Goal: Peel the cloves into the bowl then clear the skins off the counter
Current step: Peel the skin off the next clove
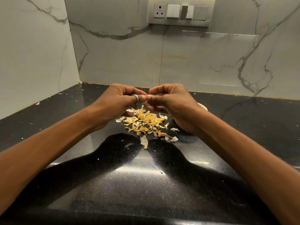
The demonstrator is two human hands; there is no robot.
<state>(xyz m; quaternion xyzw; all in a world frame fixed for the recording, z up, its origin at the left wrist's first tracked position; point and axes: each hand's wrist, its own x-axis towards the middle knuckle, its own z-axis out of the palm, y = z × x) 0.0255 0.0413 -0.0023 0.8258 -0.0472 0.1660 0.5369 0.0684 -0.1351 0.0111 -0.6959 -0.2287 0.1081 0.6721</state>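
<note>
We are seeing the clove (146, 96) held in the air between the two hands, above the tabletop (146, 184) and just over the heap of skins (142, 120). Only a small pale part of it is showing, because the fingertips are covering the rest, so we cannot tell how much skin is on it. The left hand (120, 101) is pinching the clove from its side with curled fingers, and it is wearing a silver ring (136, 99). The right hand (172, 103) is pinching the same clove from the other side, its fingers also curled. The fingertips of both hands are meeting at the clove.

Under the hands the skins are lying in a loose yellow and white pile on the black tabletop. One bigger white skin (144, 142) is lying a little apart, nearer to the person. A few tiny white bits (60, 93) are lying near the left wall.

The bowl (203, 106) is standing behind the right hand; we are seeing only a small part of its pale rim, and what is inside is hidden.

Behind everything the marble wall (194, 59) is rising, and a switch panel (181, 12) with a socket is sitting high on it.
</note>
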